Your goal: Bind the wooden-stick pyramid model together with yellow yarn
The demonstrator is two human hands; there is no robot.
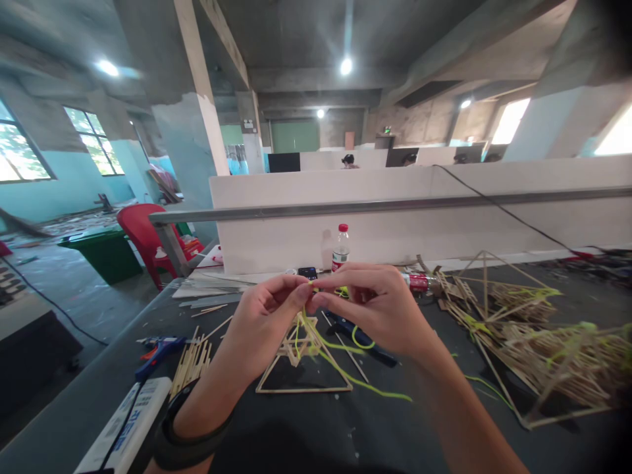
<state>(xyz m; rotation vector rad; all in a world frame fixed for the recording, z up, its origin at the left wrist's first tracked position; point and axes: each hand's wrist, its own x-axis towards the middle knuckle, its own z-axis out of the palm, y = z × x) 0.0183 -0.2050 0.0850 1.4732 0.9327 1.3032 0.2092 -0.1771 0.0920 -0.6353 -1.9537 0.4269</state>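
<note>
Both hands meet above a small wooden stick frame (305,391) on the dark table. My left hand (269,322) is closed, thumb and forefinger pinching yellow-green string (340,375) at the top of the frame. My right hand (372,303) pinches at the same spot from the right, its fingertips touching the left ones. Loose string ends hang down and trail to the right over the frame. The fingers partly cover the frame's top and the point where the string is held.
Left of the frame lie thin sticks (190,365), a blue glue gun (160,352) and a white box (131,421). A bottle (340,247) stands behind the hands. Tangled stick structures (567,349) fill the right side. A white partition (276,240) borders the table.
</note>
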